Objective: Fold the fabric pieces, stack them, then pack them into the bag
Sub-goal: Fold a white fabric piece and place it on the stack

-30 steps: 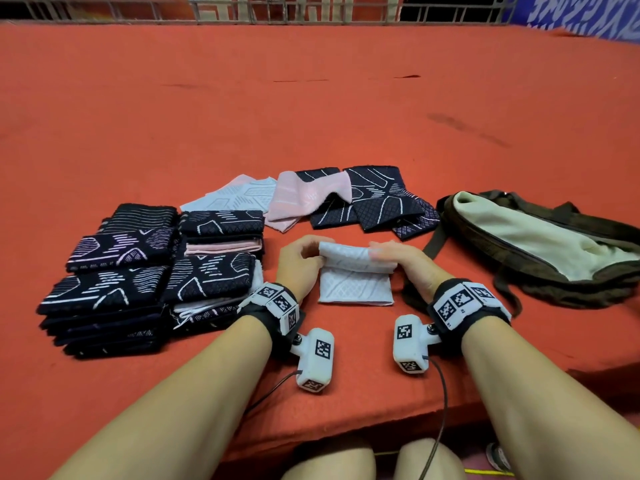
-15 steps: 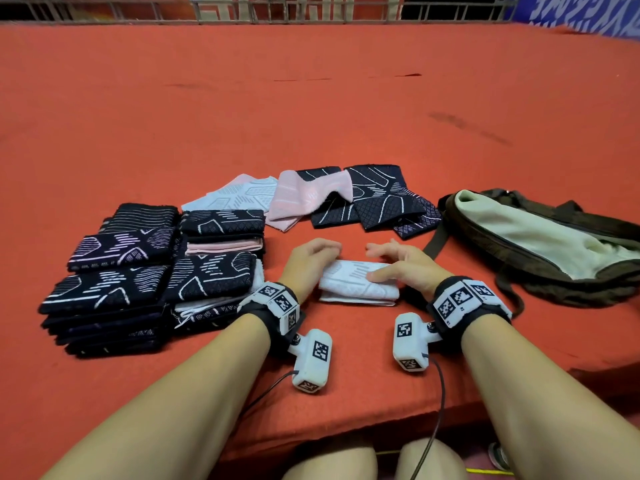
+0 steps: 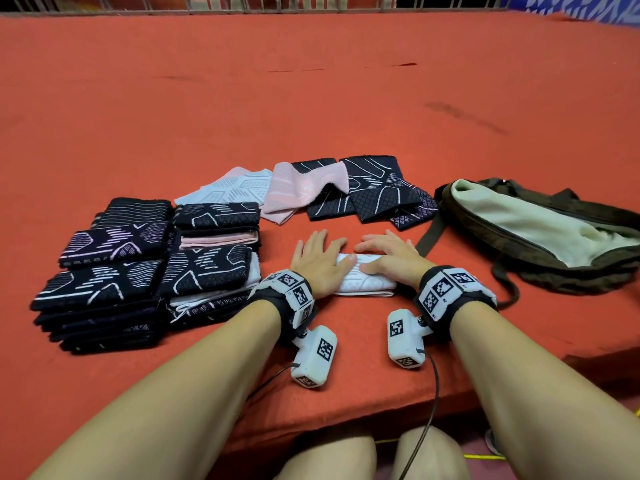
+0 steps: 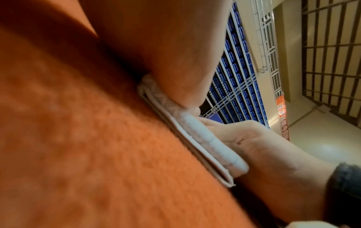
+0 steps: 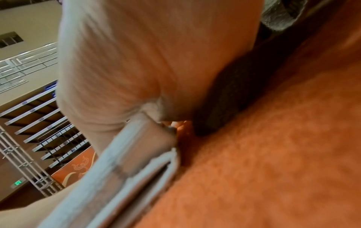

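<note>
White folded fabric piece (image 3: 367, 282) lies on the orange bench (image 3: 311, 109) under left hand (image 3: 317, 261) and right hand (image 3: 391, 259), fingers straight and spread; press evenly outward before stacking beside folded stacks (image 3: 149, 265).

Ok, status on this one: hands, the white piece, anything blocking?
Left hand and right hand flat, pressing the folded white piece on the red table. Bag open at right. Nothing in the way.
</note>
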